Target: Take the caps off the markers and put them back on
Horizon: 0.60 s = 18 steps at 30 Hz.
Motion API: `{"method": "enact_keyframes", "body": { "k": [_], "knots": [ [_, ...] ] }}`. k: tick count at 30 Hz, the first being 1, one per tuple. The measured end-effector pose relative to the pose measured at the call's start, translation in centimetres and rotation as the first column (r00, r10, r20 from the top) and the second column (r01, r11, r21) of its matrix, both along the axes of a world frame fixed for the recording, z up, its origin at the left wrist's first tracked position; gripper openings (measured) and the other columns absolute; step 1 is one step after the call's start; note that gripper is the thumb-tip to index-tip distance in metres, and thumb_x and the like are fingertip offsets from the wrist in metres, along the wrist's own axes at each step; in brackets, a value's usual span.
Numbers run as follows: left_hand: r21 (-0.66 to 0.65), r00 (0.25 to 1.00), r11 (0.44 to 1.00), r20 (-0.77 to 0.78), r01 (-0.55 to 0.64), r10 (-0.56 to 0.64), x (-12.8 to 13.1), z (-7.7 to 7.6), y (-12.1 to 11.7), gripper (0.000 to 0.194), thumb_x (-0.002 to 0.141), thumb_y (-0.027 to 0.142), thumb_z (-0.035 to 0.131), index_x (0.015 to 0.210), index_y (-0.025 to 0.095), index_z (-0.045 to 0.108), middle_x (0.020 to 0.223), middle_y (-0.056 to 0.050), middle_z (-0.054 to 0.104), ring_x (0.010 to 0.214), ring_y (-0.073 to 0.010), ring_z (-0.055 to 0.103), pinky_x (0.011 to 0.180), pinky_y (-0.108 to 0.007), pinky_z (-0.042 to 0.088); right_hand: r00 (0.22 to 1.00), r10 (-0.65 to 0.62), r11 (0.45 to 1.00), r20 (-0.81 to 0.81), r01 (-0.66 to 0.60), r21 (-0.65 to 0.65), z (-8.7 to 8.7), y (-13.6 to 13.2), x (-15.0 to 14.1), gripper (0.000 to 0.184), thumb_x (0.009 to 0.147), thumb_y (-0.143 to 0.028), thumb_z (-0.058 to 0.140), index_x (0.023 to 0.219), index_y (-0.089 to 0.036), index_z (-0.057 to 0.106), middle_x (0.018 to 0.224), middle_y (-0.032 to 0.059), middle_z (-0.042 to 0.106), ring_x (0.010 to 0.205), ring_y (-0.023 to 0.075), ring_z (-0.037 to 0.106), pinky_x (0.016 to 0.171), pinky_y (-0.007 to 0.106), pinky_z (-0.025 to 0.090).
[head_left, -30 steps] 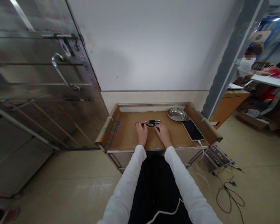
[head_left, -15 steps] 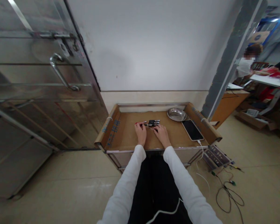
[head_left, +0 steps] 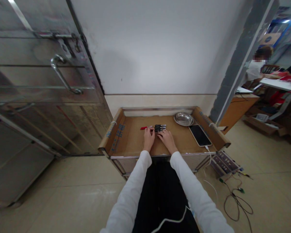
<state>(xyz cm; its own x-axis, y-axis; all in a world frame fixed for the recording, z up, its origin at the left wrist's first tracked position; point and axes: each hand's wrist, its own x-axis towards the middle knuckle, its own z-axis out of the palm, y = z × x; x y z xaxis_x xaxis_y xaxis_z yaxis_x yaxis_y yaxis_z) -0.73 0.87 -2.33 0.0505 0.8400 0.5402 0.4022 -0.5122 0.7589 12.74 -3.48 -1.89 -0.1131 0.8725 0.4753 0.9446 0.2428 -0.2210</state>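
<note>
Several black pens [head_left: 160, 127] lie side by side in a short row on the cardboard-lined tray top [head_left: 133, 142]. My left hand [head_left: 149, 139] is at the row's left end, its bent fingers closed at the tip of the nearest black pen. At that pen's other end, my right hand [head_left: 167, 139] has its fingertips curled on it; the fingers partly hide the pen. A red pen [head_left: 144, 128] lies just beyond my left fingertips, partly covered by them.
A shiny metal dish [head_left: 183, 119] stands at the back right. In front of it lies a phone [head_left: 200, 135] with a white cable [head_left: 210, 155] plugged in. Cardboard walls [head_left: 115, 132] edge the tray. A person [head_left: 254, 68] sits at a far table.
My left hand has shifted right, uncovering more of the red pen and coming closer to my right hand. The right hand has drawn its fingers slightly left. The row of black pens stays in place.
</note>
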Motion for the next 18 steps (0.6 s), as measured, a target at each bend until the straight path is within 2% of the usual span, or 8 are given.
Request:
{"method": "enact_keyframes", "body": {
  "k": [6, 14, 18],
  "knots": [
    [-0.008, 0.997, 0.999, -0.053, 0.05, -0.05, 0.27, -0.04, -0.16, 0.013, 0.083, 0.007, 0.049, 0.083, 0.019, 0.055, 0.092, -0.006, 0.056, 0.094, -0.0201, 0.058, 0.09, -0.039, 0.047, 0.999, 0.034, 0.999, -0.02, -0.035, -0.02, -0.24, 0.25, 0.07, 0.019, 0.092, -0.024, 0.051, 0.099, -0.022, 0.068, 0.102, 0.0094, 0.066, 0.096, 0.0228, 0.057, 0.083, 0.035, 0.038],
    [-0.024, 0.992, 0.995, -0.075, 0.101, -0.103, 0.22, 0.12, -0.38, 0.019, 0.078, 0.004, 0.047, 0.085, 0.02, 0.055, 0.093, -0.006, 0.058, 0.098, -0.0205, 0.058, 0.092, -0.04, 0.047, 0.99, -0.006, 1.0, -0.14, 0.01, 0.025, -0.24, 0.12, 0.35, 0.023, 0.095, -0.026, 0.043, 0.098, -0.02, 0.065, 0.101, 0.0097, 0.067, 0.097, 0.0224, 0.058, 0.084, 0.034, 0.039],
    [-0.029, 0.974, 0.986, -0.153, 0.163, -0.165, 0.09, 0.23, -0.43, 0.026, 0.073, 0.0, 0.046, 0.084, 0.02, 0.057, 0.09, -0.005, 0.06, 0.094, -0.0203, 0.058, 0.092, -0.039, 0.047, 0.985, -0.024, 0.999, -0.17, 0.031, 0.037, 0.03, -0.14, 0.39, 0.024, 0.096, -0.026, 0.04, 0.099, -0.019, 0.063, 0.103, 0.0096, 0.066, 0.097, 0.0221, 0.059, 0.083, 0.033, 0.04]
  ]
}}
